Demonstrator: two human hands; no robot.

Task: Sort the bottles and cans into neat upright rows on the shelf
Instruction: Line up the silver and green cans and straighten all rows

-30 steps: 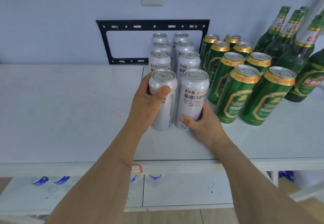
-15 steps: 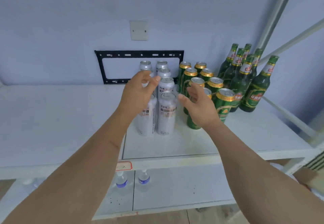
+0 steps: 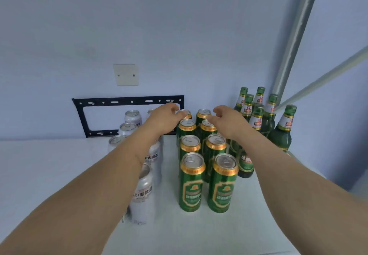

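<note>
Eight tall green aluminium cans with gold rims stand upright in two parallel rows of four on the white shelf, running from the front toward the pale blue wall. The two rearmost cans are partly hidden by the hands.

White and silver aluminium cans: upright, in two rows just left of the green cans; much of the nearer ones lies behind the left forearm, so their count cannot be told.

Green glass bottles with gold foil necks and white and red labels: upright, bunched at the right rear corner of the shelf, just beside the green cans; at least seven show.

Left hand: raised over the back of the left green row, its grip loosely curled and holding nothing; whether the fingertips touch the rear can top cannot be told.

Right hand: raised over the back of the right green row, grip likewise loosely curled and holding nothing, the two hands apart.

Black perforated metal bracket frame: flat against the wall behind the white cans.

Cream blank wall plate: on the wall above the bracket.

Grey metal upright post: at the right, with a slimmer slanted bar crossing behind the bottles.
</note>
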